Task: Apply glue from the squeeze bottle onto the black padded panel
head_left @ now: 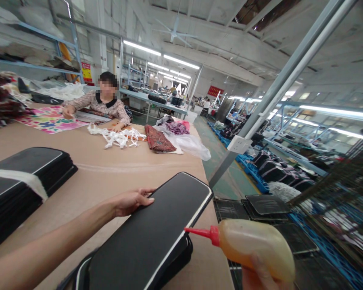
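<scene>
While ribbons [118, 137] lie beyond, panels [18, 181] flank.

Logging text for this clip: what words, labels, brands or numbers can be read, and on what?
None can be read.
Red sign on the left pillar: yellow characters, too blurred.
Red banner on the far wall: light characters, too small.
Squeeze bottle in the right hand: no label visible.

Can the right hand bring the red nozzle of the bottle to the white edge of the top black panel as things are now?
Probably yes. The right hand holds the bottle, its nozzle close to the panel edge, nothing between them. The left hand rests at the far side.
</scene>
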### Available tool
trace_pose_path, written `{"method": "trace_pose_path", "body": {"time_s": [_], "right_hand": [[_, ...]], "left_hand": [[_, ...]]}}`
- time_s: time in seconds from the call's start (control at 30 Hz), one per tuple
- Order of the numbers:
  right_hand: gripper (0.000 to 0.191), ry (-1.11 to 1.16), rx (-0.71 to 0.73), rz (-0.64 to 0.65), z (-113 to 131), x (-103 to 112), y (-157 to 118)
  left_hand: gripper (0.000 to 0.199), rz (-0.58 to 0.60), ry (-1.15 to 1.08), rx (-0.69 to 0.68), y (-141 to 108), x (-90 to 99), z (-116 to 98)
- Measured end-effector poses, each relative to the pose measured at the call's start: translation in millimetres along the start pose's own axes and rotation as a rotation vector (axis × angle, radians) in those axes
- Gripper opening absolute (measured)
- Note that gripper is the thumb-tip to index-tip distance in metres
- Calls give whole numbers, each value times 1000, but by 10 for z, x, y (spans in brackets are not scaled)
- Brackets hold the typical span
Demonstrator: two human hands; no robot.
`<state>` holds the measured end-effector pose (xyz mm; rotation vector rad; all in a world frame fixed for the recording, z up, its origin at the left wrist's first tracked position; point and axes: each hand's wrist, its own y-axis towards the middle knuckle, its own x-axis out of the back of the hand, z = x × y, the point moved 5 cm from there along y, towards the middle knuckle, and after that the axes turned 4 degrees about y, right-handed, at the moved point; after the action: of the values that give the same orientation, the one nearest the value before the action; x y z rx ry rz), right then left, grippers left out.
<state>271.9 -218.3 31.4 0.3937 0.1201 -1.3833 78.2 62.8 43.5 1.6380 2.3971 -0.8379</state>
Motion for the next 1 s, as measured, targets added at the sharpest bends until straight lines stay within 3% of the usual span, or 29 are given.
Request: {"method": "trace_pose_path", "body": {"time_s": [0.1,0.2,0.27,0.37,0.57,1.0], "right_hand": [[46,71,-73,29,66,-59,-28],[59,138,-120,-51,233,-179,-94],[60,174,-143,-123,348,-269,-152],[54,167,-180,-93,429,-386,-216],[56,167,-213,-32,352,-345,-251],[51,116,-262,-26,268,-291,-406]], "left_hand": [[78,-26,5,9,18,16,8],[75,-38,15,16,33,23,19],[74,-35,15,19,46,23,30],[72,-37,10,28,75,40,60],[71,-97,-12,37,126,116,105],[68,-70,-56,37,211,198,178]]}}
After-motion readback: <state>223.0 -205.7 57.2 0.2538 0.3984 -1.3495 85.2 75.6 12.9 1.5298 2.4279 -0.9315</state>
